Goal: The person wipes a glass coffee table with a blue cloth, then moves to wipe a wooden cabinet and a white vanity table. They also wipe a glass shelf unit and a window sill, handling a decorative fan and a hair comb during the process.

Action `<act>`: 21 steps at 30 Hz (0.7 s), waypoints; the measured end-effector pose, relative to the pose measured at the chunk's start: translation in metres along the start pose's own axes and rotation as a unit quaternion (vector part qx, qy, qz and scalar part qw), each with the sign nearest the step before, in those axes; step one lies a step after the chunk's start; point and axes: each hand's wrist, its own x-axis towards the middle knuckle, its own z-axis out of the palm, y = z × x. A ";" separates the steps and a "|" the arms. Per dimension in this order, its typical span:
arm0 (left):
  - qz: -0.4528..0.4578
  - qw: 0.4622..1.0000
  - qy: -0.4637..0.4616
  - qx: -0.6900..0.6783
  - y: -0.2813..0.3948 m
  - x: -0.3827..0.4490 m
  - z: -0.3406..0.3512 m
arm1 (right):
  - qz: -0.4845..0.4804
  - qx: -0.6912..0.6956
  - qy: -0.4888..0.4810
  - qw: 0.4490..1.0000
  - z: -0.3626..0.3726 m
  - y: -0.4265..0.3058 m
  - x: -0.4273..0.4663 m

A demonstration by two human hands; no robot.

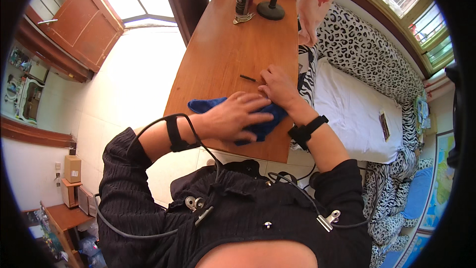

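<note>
My left hand (236,117) lies spread over a blue cloth (202,105) on the wooden table, its fingers apart and slightly blurred. Close by on the right, my right hand (277,83) bends its fingers at the near end of a thin dark stick-like object (248,78); whether it grips that object cannot be told. The cloth extends beneath both hands, and part of it is hidden by them.
The wooden table (223,56) stretches away from me. At its far end stand a dark cylindrical container (243,0) and a black round-based stand (271,10). A sofa with a white cover (346,111) borders the right side. Cables hang from both wrist straps.
</note>
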 end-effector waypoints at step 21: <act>-0.351 0.919 0.100 0.151 -0.249 -0.046 -0.055 | 0.338 0.352 0.086 0.869 -0.032 -0.031 0.022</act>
